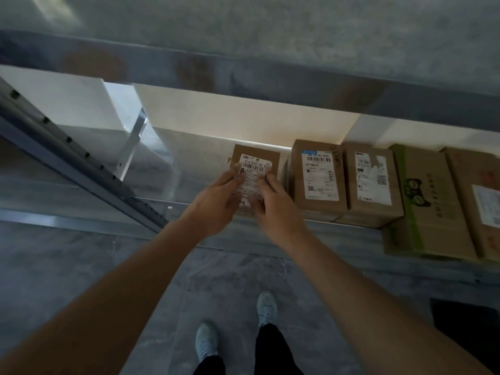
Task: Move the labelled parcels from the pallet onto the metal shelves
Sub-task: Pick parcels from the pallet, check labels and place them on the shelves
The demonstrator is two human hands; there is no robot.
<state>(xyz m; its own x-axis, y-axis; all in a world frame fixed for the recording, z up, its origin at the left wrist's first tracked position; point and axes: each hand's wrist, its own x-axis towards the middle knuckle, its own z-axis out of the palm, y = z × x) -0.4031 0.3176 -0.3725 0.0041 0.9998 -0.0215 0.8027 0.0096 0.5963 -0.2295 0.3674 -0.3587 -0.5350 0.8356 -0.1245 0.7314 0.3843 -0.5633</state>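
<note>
- Grey stone floor [81, 280] lies at the very bottom, and two pale shoes [207, 341] stand on it below dark trouser legs.
- Two bare arms reach up and forward from the near edge toward the shelf.
- The left hand [213, 201] holds the left side of a small brown parcel [255, 169]. Its fingers are bent round the left edge, and the thumb lies on the front.
- The right hand [276, 201] holds the right side of the same parcel. Its fingers lie over the lower right part of the label, curled a little.
- The parcel is plain brown card with a big white label [255, 175] on its front. The label has black bars and the writing "516-K20-00" near its top.
- The top of the parcel sticks out above the fingertips. The bottom of it is hidden behind both hands.
- The parcel is at the front edge of the metal shelf [167, 182], at the left end of a row of boxes. I cannot tell if it rests on the shelf.
- Just to its right stands a second brown box [319, 177] with a white label, then a third box [372, 182] with a torn white label.
- Further right sits a bigger box [430, 204] with a green stripe and a green drawing, and one more box [481, 201] at the picture edge.
- A grey metal post [78, 163] with holes slants along the left side.
- Above it all runs a blurry upper shelf [243, 77], with a pale wall [243, 117] behind.
</note>
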